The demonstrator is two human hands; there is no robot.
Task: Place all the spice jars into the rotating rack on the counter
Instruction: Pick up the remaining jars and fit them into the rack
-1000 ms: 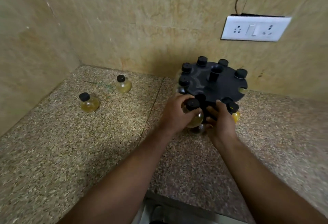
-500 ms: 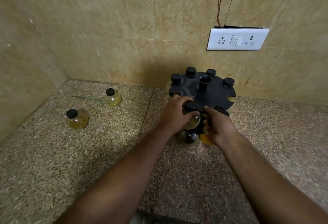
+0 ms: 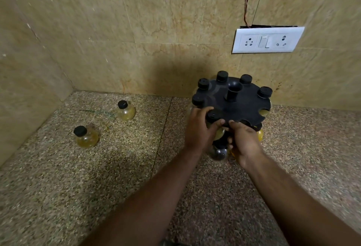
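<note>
Likely light, slick glass, the spice jar (image 3: 214, 116) wants a grip round its belly — fingers of the left hand (image 3: 197, 130) curl there, the right hand (image 3: 244, 142) pinching the rim of the rotating rack (image 3: 246, 105).

Only the hands and forearms of the person show. The left hand (image 3: 198, 130) and right hand (image 3: 245, 143), both at the near rim of the rotating rack (image 3: 234, 107), are bare from fingertips to wrists. The left forearm (image 3: 148, 197) and right forearm (image 3: 293, 195) are bare too, broadening away from the rack down to the frame's lower edge. Motion blur hides finer detail.
</note>
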